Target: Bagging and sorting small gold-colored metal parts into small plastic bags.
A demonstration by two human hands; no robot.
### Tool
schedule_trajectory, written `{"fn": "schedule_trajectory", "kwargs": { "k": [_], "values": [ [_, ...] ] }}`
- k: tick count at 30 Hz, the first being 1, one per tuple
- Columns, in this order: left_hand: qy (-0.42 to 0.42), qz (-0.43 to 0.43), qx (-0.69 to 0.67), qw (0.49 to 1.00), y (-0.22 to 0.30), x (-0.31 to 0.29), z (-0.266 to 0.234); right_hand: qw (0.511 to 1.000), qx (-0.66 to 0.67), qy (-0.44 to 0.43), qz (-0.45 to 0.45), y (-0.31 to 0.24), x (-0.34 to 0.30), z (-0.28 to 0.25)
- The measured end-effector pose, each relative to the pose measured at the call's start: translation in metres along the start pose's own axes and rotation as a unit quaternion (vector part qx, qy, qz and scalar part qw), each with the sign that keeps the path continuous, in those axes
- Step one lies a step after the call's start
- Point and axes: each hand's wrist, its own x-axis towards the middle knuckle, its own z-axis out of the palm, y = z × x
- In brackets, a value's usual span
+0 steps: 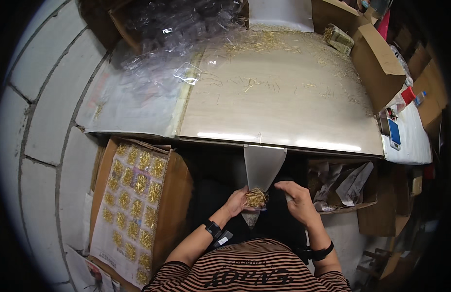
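My left hand (pixel 236 201) is closed on a small clear plastic box (pixel 255 208) at the lower end of a pale chute (pixel 264 165). Thin gold wire pieces (pixel 256 197) are heaped in and over that box. My right hand (pixel 297 200) is held just right of the chute, its fingers curled; whatever they hold, if anything, is hidden. From the front edge of the worktable (pixel 284 112) the chute hangs down, narrowing toward my left hand.
Left of me, a cardboard box (pixel 174 194) holds rows of filled clear boxes (pixel 136 207). Many clear plastic boxes (pixel 172 34) are piled at the far left. Loose gold wires (pixel 264 44) lie across the table's back. An open carton (pixel 344 190) stands at right, below a blue-screened device (pixel 394 132).
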Motion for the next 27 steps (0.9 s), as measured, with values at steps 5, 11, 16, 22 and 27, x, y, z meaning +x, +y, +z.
{"fn": "schedule_trajectory", "kwargs": {
  "k": [5,11,16,22,27],
  "values": [
    [0.038,0.032,-0.036,0.998,-0.004,-0.013,-0.008,0.996,-0.002,-0.08,0.026,0.004,-0.011,0.016],
    [0.055,0.041,0.051,0.996,0.019,-0.042,0.026,0.997,0.027,-0.059,0.051,-0.001,-0.011,0.025],
    [0.044,0.06,0.065,0.995,0.051,-0.048,0.07,0.981,-0.141,-0.08,-0.104,-0.025,0.006,0.046],
    [0.141,0.198,0.027,0.97,0.056,-0.042,0.096,0.955,-0.215,-0.094,-0.183,-0.055,0.005,0.048],
    [0.096,0.189,-0.057,0.976,0.057,-0.047,0.1,0.951,-0.256,-0.087,-0.148,-0.066,0.014,0.038]
  ]
}}
